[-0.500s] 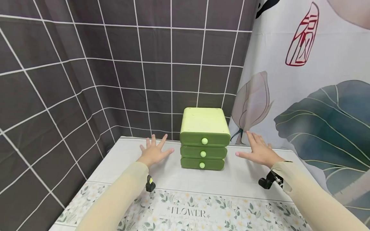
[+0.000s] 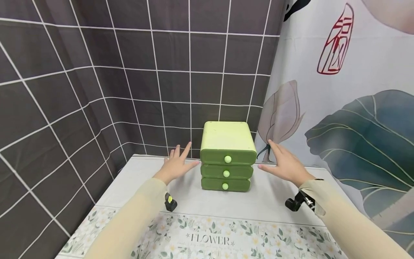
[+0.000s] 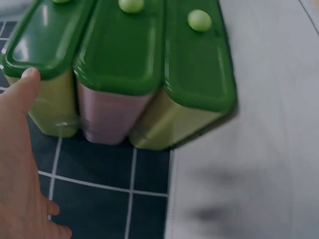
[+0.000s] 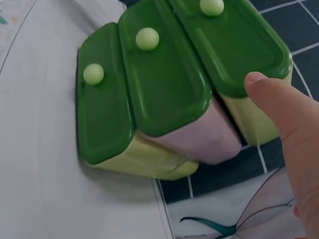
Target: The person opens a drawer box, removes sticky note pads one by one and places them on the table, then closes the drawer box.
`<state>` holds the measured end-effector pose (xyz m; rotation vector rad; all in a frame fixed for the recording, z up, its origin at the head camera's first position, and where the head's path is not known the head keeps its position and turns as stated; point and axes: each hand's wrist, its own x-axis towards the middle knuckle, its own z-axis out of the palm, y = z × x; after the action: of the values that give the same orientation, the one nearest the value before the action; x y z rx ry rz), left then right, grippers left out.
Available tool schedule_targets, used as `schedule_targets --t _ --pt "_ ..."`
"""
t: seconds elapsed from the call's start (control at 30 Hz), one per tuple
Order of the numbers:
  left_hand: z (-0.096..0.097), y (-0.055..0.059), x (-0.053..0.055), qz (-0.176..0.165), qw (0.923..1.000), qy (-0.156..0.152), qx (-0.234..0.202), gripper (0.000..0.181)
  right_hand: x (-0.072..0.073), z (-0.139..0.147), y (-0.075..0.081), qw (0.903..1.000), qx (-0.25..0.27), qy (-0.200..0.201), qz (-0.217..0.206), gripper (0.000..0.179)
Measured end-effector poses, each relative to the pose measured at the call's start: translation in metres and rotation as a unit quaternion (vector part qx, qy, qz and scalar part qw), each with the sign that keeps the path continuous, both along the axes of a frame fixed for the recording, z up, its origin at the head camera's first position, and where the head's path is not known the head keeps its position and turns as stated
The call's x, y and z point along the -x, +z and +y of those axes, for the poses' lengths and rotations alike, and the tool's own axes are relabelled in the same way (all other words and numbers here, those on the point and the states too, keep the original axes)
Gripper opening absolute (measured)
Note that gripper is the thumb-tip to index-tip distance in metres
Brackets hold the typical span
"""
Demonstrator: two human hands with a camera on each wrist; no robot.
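Note:
A small stacked drawer unit (image 2: 230,138) stands upright at the back of the table, with a pale yellow-green top and three dark green drawer fronts (image 2: 226,172), each with a round light green knob (image 2: 228,159). The wrist views show its side: yellow-green upper and lower tiers and a pink middle tier (image 4: 204,134). My left hand (image 2: 174,167) is held just left of the unit, fingers spread and empty. On the other side, my right hand (image 2: 288,166) faces it with thumb and fingers extended, also empty. In both wrist views the thumb overlaps the top drawer's edge.
The white table (image 2: 200,201) carries a flower-printed cover strip (image 2: 210,237) along its near side. Behind it hangs a dark grid-patterned curtain (image 2: 161,86), and a white curtain with a lotus print (image 2: 281,108) hangs at the right. A black wrist camera (image 2: 299,202) sits on the right wrist.
Both hands have moved inward, closer to the sides of the drawer unit, and have turned their palms more towards it. The unit stays in place; the head view shifts slightly.

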<state>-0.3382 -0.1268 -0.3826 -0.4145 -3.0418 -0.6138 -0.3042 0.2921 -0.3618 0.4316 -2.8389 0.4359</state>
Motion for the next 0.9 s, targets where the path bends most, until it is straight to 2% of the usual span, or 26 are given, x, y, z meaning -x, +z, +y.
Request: schedule_targets --t 0.27,0.43,0.53,0.7,0.9 --pt "0.016 0.021 0.0 0.039 0.9989 -0.016 -0.018 0.082 -0.004 -0.018 0.008 0.999 0.021 0.016 0.037 0.109" --pt "0.029 0.036 0.001 0.039 0.9986 -0.029 -0.023 0.073 -0.005 -0.028 0.01 0.9969 0.012 0.021 0.075 0.104" --pt "0.038 0.045 0.0 0.036 0.9976 -0.044 -0.038 0.067 -0.005 -0.034 0.011 0.9945 0.005 0.025 0.102 0.099" --pt "0.051 0.056 0.001 0.057 0.994 -0.076 -0.054 0.06 -0.006 -0.045 0.013 0.9885 0.007 0.028 0.149 0.088" --pt "0.064 0.063 0.005 0.072 0.9886 -0.12 -0.055 0.052 -0.009 -0.058 0.013 0.9852 0.013 0.036 0.167 0.072"
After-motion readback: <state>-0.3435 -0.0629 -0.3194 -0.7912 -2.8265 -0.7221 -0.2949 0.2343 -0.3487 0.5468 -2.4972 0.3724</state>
